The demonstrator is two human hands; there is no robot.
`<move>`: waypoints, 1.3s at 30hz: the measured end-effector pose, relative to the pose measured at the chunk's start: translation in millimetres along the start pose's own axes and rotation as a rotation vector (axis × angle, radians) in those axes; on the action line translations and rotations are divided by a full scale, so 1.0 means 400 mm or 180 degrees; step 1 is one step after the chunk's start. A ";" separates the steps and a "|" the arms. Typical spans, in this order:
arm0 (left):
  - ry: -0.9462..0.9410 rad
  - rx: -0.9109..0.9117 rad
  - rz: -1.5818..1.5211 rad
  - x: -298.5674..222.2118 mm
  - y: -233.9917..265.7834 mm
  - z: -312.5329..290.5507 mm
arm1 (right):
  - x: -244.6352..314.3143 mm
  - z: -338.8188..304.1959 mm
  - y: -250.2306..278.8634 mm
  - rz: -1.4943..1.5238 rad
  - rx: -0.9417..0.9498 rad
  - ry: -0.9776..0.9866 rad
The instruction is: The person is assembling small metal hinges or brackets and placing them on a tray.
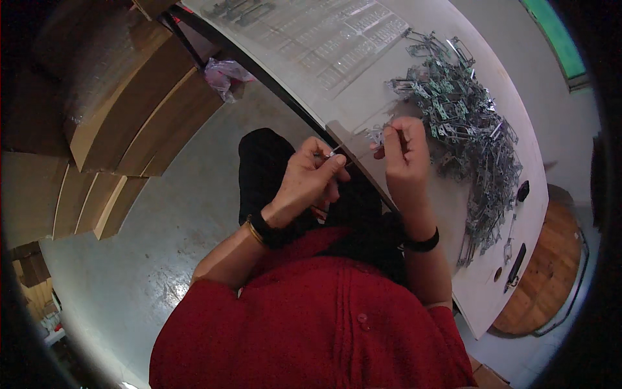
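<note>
My left hand [310, 176] is closed in a pinch over the near edge of the white table [285, 45], on one end of a thin metal wire piece [354, 139]. The piece seems to stretch across to my right hand [408, 152], whose thumb and fingertips are pinched on its other end, by a small silvery bracket-like part [376, 135]. How the wire and that part join is too small to tell. Just right of my right hand lies a large tangled heap of small metal brackets with wire frames [457, 107].
Farther back on the table, flat pieces lie in neat rows [353, 48]. A black clip-like object [516, 264] rests near the right corner, above a round wooden stool top [541, 272]. Cardboard boxes [123, 123] are stacked at left, with a pinkish plastic bag [227, 78] beside the table.
</note>
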State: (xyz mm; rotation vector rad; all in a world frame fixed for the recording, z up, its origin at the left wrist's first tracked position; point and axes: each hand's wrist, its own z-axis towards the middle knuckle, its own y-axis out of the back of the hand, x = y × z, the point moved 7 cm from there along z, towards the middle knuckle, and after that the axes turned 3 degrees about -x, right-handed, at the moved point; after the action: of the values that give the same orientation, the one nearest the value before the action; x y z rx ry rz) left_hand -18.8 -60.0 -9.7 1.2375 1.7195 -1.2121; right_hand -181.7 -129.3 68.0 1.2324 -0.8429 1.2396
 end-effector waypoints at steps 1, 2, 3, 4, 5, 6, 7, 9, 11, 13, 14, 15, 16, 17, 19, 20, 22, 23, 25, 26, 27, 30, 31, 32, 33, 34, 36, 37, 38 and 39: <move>0.0071 0.0017 0.0039 -0.005 -0.008 -0.002 | 0.009 -0.002 0.000 -0.0155 -0.0081 0.0139; 0.0141 0.0033 0.0077 -0.008 -0.016 -0.003 | 0.018 -0.003 0.001 -0.0309 -0.0162 0.0278; 0.0207 0.0038 0.0038 -0.010 -0.022 -0.005 | 0.022 -0.004 0.002 -0.0285 -0.0228 0.0321; 0.0272 0.0042 -0.0001 -0.010 -0.029 -0.006 | 0.025 -0.003 0.003 -0.0261 -0.0294 0.0363; 0.0338 0.0045 -0.0040 -0.012 -0.033 -0.009 | 0.027 -0.003 0.006 -0.0236 -0.0360 0.0406; 0.0400 -0.0043 0.0325 -0.017 -0.029 -0.009 | 0.026 -0.003 0.008 -0.0356 -0.0356 0.0442; 0.0461 -0.0131 0.0690 -0.024 -0.023 -0.008 | 0.023 -0.003 0.011 -0.0477 -0.0351 0.0478; 0.0231 -0.0372 0.1365 -0.045 -0.012 -0.008 | 0.022 -0.004 0.013 -0.0577 -0.0352 0.0488; -0.0358 -0.0675 0.1976 -0.079 -0.008 -0.013 | 0.031 -0.006 0.012 -0.0536 -0.0364 0.0436; -0.0943 -0.0699 0.2003 -0.117 -0.016 -0.019 | 0.054 -0.008 0.006 -0.0854 -0.0272 0.0710; -0.1236 -0.0709 0.2015 -0.135 -0.020 -0.022 | 0.063 -0.010 0.001 -0.1011 -0.0226 0.0848; -0.1520 -0.0598 0.2001 -0.147 -0.026 -0.017 | 0.066 -0.011 -0.004 -0.1053 -0.0197 0.0899; -0.1803 -0.0486 0.1985 -0.157 -0.031 -0.010 | 0.069 -0.013 -0.008 -0.1093 -0.0167 0.0951; -0.2085 -0.0374 0.1968 -0.168 -0.037 -0.008 | 0.071 -0.015 -0.013 -0.1133 -0.0137 0.1004; -0.1792 -0.0116 0.1859 -0.176 -0.052 0.004 | 0.076 -0.016 -0.012 -0.1078 -0.0106 0.1014; -0.1644 0.0012 0.1804 -0.176 -0.059 0.009 | 0.079 -0.016 -0.012 -0.1051 -0.0090 0.1018; -0.1452 0.0197 0.1559 -0.164 -0.065 0.017 | 0.080 -0.020 -0.015 -0.1119 -0.0078 0.0955; -0.1355 0.0288 0.1436 -0.155 -0.068 0.021 | 0.079 -0.022 -0.015 -0.1153 -0.0072 0.0924; -0.1292 0.0390 0.1044 -0.139 -0.066 0.029 | 0.077 -0.024 -0.020 -0.1124 0.0041 0.0938; -0.1259 0.0439 0.0848 -0.131 -0.065 0.032 | 0.076 -0.025 -0.022 -0.1110 0.0099 0.0946; -0.1144 0.0518 0.0666 -0.121 -0.062 0.037 | 0.075 -0.026 -0.024 -0.1096 0.0103 0.0908; -0.0918 0.0643 0.0260 -0.105 -0.052 0.041 | 0.074 -0.026 -0.025 -0.0957 0.0040 0.0769; -0.0923 0.0614 0.0219 -0.105 -0.048 0.041 | 0.070 -0.024 -0.020 -0.0849 -0.0032 0.0705; -0.0928 0.0585 0.0178 -0.106 -0.044 0.041 | 0.066 -0.022 -0.014 -0.0740 -0.0105 0.0640; -0.0880 0.0535 0.0132 -0.112 -0.039 0.038 | 0.067 -0.018 -0.006 -0.0644 -0.0239 0.0695; -0.0833 0.0486 0.0086 -0.125 -0.035 0.032 | 0.064 -0.014 0.004 -0.0548 -0.0374 0.0749; -0.0873 0.0400 -0.0108 -0.134 -0.026 0.030 | 0.056 -0.010 0.019 -0.0514 -0.0462 0.0785; -0.0961 0.0361 -0.0255 -0.134 -0.019 0.033 | 0.050 -0.008 0.024 -0.0577 -0.0415 0.0768; -0.1048 0.0323 -0.0403 -0.134 -0.013 0.035 | 0.047 -0.007 0.026 -0.0639 -0.0369 0.0751; -0.1057 0.0318 -0.0410 -0.131 -0.010 0.040 | 0.041 -0.007 0.024 -0.0549 -0.0324 0.0627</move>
State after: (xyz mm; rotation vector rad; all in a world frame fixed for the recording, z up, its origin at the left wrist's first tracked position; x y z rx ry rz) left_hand -6.2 -91.9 33.3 0.9282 1.5253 -1.5021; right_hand -188.3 -123.8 85.4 1.0589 -0.6343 1.1433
